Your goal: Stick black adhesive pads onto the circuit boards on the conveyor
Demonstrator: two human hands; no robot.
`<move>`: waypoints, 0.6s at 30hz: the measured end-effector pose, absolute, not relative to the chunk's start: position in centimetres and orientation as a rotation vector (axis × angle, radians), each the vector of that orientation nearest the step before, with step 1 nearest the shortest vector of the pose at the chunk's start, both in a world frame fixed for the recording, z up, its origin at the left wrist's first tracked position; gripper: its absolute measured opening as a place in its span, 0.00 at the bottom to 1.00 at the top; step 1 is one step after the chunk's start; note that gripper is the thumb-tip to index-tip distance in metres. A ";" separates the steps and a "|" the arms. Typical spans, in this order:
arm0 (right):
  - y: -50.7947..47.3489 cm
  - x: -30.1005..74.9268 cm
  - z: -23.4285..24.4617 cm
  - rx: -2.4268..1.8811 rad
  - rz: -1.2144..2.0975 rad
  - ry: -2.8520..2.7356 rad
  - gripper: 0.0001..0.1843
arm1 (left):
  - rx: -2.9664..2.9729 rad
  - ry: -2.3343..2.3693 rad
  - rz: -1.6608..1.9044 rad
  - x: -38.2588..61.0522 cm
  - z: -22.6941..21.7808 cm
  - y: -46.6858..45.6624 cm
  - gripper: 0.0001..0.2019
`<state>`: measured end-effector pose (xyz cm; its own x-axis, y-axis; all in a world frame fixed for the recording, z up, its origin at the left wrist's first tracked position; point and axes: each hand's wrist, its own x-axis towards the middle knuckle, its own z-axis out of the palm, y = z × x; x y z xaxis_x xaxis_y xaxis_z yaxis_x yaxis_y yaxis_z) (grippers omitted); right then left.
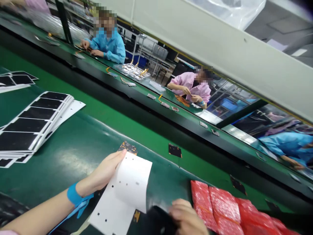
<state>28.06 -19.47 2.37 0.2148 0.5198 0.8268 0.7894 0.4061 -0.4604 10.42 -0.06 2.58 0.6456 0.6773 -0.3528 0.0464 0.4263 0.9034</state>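
On the green belt point(80, 143), near edge | white sheet point(127, 192) over a small circuit board point(128, 147) | left hand point(107, 173) fingers together, clamped on its upper edge | right hand point(187, 217) curled at blurred dark piece point(156, 218), grip unclear | red packets point(220, 209) just right | card stack point(34, 124) far left

A green table point(73, 143) is stretching diagonally across the room, with a dark strip point(110, 86) running along its far side. A pale beam point(207, 49) is slanting overhead, and ceiling light is glinting off the table. Beyond, people in blue point(112, 45) and pink coats point(190, 85) are sitting before metal racks point(149, 44).
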 end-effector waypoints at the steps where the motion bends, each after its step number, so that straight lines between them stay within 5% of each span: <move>1: -19.4 28.1 2.1 -1.296 -0.295 -1.283 0.09 | 1.109 0.813 0.480 10.0 2.8 0.4 0.29; 6: -16.5 27.9 3.0 -1.493 -0.107 -1.060 0.04 | 1.470 0.559 0.223 7.6 4.7 2.4 0.21; 10: -15.1 27.7 3.8 -1.527 0.138 -1.185 0.08 | 1.673 0.358 -0.123 7.2 4.8 2.4 0.27; 16: -14.9 27.4 2.4 -1.533 0.340 -1.146 0.06 | 1.738 0.359 -0.157 8.2 2.7 1.4 0.28; 18: -15.0 27.6 1.6 -1.527 0.401 -1.009 0.22 | 1.761 0.442 -0.134 8.1 2.2 1.3 0.30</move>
